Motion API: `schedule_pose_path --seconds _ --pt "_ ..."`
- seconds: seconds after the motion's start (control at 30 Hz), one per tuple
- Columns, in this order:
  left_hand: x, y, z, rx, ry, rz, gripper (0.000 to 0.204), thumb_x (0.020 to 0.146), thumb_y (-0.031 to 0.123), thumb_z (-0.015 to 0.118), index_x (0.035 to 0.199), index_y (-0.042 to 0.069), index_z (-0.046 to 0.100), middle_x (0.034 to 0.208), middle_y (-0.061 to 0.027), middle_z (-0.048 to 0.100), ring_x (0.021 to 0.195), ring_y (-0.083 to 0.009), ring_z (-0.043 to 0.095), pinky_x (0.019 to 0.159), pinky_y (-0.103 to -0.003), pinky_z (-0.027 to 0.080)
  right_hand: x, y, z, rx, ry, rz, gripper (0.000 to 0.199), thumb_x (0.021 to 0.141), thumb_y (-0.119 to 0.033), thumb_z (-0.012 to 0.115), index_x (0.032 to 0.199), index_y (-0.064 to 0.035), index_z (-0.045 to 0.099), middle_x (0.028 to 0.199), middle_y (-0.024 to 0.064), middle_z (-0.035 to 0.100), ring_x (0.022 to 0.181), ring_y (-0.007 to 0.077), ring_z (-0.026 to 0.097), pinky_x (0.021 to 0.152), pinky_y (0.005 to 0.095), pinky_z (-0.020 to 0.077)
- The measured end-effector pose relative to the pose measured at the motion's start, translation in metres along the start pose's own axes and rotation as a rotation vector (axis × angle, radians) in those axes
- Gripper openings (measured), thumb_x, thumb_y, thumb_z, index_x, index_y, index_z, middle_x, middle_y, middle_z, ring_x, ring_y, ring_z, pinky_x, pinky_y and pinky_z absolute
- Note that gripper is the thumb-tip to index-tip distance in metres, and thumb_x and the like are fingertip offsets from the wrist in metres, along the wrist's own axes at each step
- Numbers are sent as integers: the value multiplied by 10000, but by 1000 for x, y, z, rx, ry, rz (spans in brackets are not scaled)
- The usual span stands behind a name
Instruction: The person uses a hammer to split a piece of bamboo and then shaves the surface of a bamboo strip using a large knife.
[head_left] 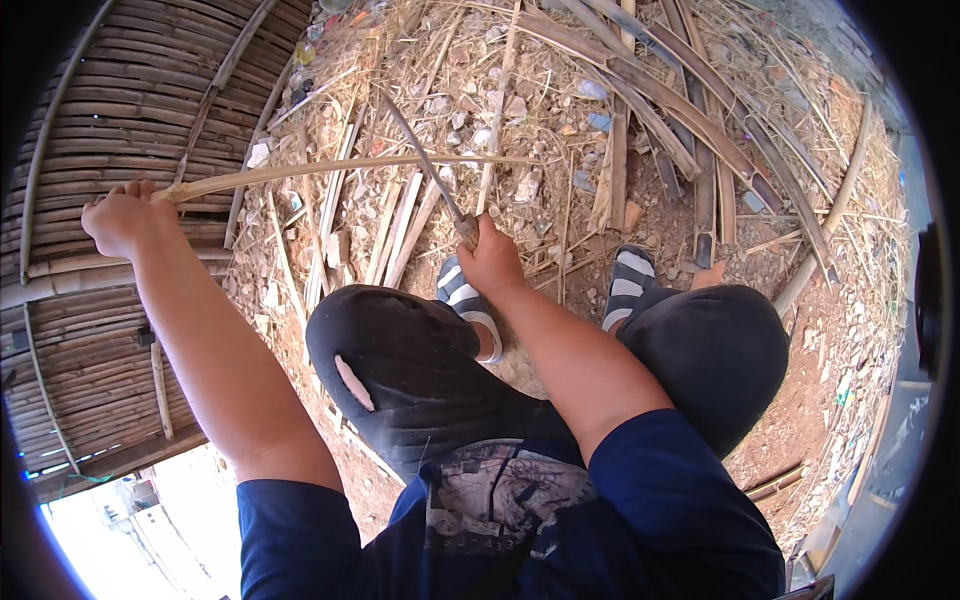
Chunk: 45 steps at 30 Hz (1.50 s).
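Out at the far left, my left hand point(125, 218) is closed round one end of a long pale bamboo strip point(300, 171). The strip reaches across to the right, in front of my knees. My right hand point(490, 262), in the middle, grips the handle of a long, narrow-bladed knife point(424, 158). Its dark blade points away and to the left, crossing the strip in the picture. Whether blade and strip touch, I cannot tell.
Split bamboo lengths point(700, 110) lie heaped at the far right. Several pale strips point(400, 230) rest beyond my left knee. Shavings and stones cover the dirt ground point(790, 430). A bamboo-slat wall point(130, 120) stands at left. My sandalled feet point(630, 278) are between my bent knees.
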<state>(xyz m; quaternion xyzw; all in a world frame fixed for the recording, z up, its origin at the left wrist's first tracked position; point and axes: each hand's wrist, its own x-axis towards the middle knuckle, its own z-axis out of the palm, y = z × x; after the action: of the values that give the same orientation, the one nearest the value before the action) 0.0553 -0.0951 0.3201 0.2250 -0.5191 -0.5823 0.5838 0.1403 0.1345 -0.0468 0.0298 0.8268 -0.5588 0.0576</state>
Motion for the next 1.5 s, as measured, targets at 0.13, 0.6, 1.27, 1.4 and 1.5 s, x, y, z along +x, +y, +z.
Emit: schedule_pose_path --seconds 0.13,0.6,1.27,1.4,1.5 --pt "-12 -1 2 33 12 -41 276 989 220 348 969 -31 463 839 -101 517 660 -228 472 634 -385 435 0 79 18 -73 98 389 374 793 -197 680 1075 18 562 964 302 668 928 478 650 813 531 521" --pt "1 30 -29 -549 -1066 -169 288 911 264 463 656 179 359 551 25 270 492 -120 217 527 -291 216 43 -47 -65 115 -218 -137 322 767 -206 661 1009 0 612 806 221 665 745 384 652 695 458 502" --pt "-24 46 -25 -680 -1298 -286 262 799 331 569 695 175 385 562 30 292 532 -116 236 564 -287 218 14 -106 -107 -45 -145 -187 319 770 -219 669 1011 -17 614 849 242 682 847 446 664 771 509 533" --pt "-24 73 -15 -780 -1563 -317 259 789 313 587 698 188 378 562 41 283 530 -113 220 566 -291 212 5 -100 -100 18 -174 -183 357 778 -213 667 1070 -19 598 887 249 686 880 440 668 785 515 534" --pt "-33 65 -7 -675 -1452 -282 258 809 292 577 696 194 366 557 49 277 526 -110 217 559 -296 206 -3 -36 -69 -62 -73 -26 351 782 -209 669 1065 -11 610 913 254 687 908 438 670 804 509 534"
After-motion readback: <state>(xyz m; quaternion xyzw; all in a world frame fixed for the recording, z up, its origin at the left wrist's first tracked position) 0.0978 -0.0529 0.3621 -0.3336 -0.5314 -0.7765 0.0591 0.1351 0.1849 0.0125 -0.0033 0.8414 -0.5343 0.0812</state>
